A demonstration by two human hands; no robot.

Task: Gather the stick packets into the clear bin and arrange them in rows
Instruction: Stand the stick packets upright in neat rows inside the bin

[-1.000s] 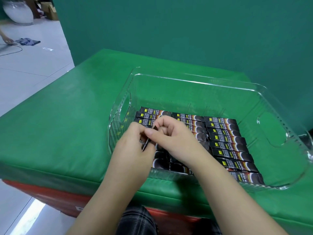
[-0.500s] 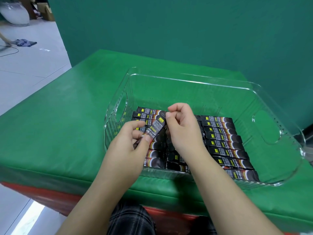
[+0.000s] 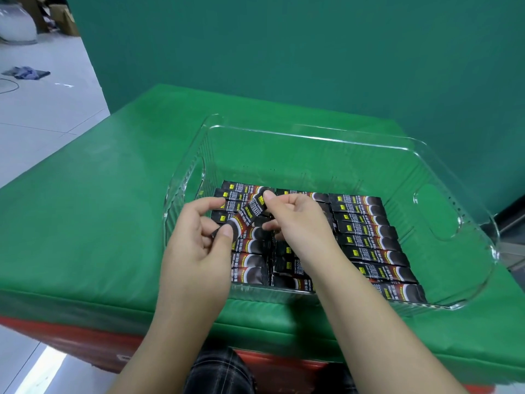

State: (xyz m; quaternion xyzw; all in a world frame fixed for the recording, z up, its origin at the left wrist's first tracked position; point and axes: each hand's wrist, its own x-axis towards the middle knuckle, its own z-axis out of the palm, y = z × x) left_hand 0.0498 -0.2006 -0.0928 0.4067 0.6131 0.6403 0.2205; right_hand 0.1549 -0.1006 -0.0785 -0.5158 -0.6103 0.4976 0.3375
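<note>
Above the clear bin (image 3: 312,132), left hand (image 3: 196,240) and right hand (image 3: 298,220) each pinch one stick packet (image 3: 247,214) end. Placement step: next, lay it flat, aligned with the left row.

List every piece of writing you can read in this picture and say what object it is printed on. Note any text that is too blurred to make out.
"INSTANT COFFEE": small white side print on a front-left stick packet in the clear bin; faint, so not certain.
Large white characters along each packet, as on the right column: too blurred to read.
Yellow tags on the packets: too small to read.
The held packet: print blurred.
</note>
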